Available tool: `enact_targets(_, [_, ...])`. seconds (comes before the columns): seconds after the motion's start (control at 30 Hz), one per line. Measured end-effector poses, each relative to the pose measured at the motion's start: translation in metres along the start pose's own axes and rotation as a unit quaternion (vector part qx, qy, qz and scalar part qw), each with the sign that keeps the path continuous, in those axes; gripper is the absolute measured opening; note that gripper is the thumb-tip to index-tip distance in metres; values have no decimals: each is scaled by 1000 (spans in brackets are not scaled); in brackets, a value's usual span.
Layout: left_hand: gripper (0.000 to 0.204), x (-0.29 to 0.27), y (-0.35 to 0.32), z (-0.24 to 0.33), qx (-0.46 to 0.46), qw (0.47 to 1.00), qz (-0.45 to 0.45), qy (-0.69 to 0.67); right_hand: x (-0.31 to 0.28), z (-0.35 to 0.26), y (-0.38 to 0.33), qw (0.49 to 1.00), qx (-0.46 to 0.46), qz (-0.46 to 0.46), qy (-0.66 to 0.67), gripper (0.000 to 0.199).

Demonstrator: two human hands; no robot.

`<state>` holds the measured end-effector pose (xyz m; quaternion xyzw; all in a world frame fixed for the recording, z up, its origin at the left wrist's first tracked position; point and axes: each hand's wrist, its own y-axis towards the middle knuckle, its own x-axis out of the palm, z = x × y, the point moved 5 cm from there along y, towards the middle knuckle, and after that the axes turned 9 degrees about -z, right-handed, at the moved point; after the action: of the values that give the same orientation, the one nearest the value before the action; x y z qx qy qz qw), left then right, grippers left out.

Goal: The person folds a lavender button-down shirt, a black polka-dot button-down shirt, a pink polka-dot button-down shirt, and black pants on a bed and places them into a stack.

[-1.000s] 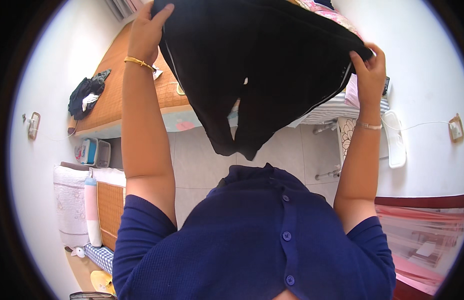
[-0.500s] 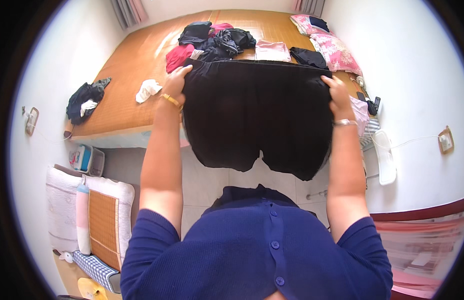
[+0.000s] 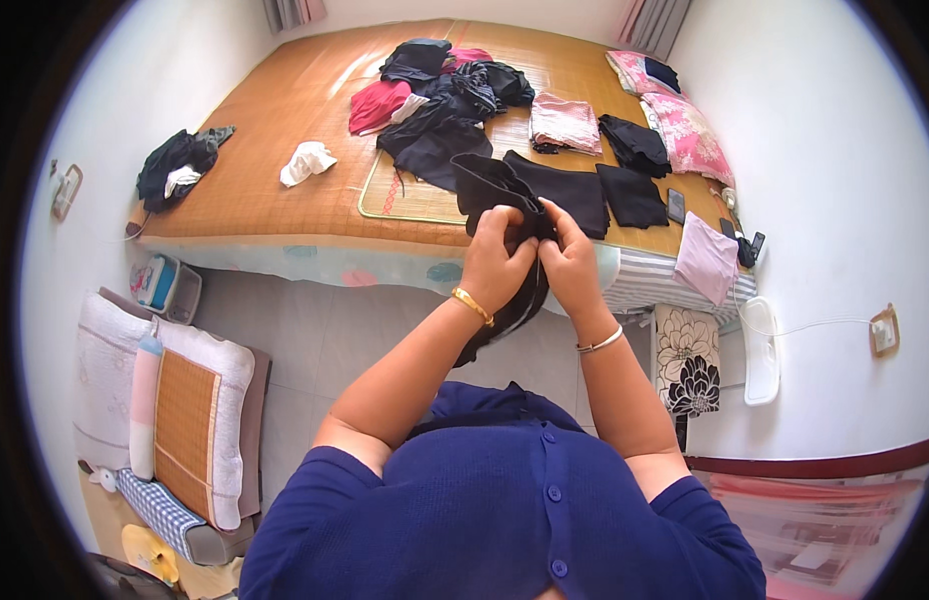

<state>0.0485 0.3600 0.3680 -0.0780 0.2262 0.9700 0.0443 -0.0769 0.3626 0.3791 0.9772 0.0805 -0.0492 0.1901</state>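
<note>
Both my hands grip the waistband of a pair of black shorts point(image 3: 493, 185) held up in front of the bed's near edge. My left hand point(image 3: 497, 258) pinches the band on one side; close beside it, my right hand point(image 3: 570, 268) pinches the other. The shorts are doubled over, and one part hangs below my hands, partly hidden by my left forearm. Behind them on the bed lie a folded black garment point(image 3: 565, 192) and a smaller folded black one point(image 3: 633, 197). A loose heap of dark clothes point(image 3: 445, 115) lies farther back, with a red garment point(image 3: 378, 106) beside it.
The bed point(image 3: 255, 190) carries a folded pink checked cloth point(image 3: 565, 124), another black garment point(image 3: 635, 145), a crumpled white piece point(image 3: 308, 164), dark clothes point(image 3: 175, 170) at its left edge, a phone point(image 3: 676, 206) and a pink cloth point(image 3: 706, 256). A flower-patterned box point(image 3: 687, 350) stands below at right.
The black shorts were spread wide between my hands; now my hands have come together and the shorts are doubled over. More of the bed and its folded clothes shows.
</note>
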Motion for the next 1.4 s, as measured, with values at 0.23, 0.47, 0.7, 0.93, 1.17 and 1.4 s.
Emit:
enact_targets(0.23, [41, -28, -14, -9, -46, 962, -126, -237, 4, 0, 20, 1000, 17, 2, 3, 18])
enact_targets(0.47, [19, -144, -69, -189, -296, 931, 161, -142, 35, -81, 67, 983, -77, 39, 161, 21])
enact_targets(0.7, [49, -158, -64, -214, -467, 845, 25, -260, 78, -164, 119, 978, -184, 86, 50, 20])
enact_targets(0.93, [50, -240, -46, -211, -348, 779, 117, -508, 145, -120, 176, 986, -139, 78, 52, 20])
enact_targets(1.17, [40, -444, -34, -239, -254, 917, 301, 55, 218, -49, 232, 976, -55, 60, 202, 20])
enact_targets(1.4, [32, -550, 163, -161, -98, 884, 292, 351, 212, 64, 304, 909, 1, 124, 397, 28])
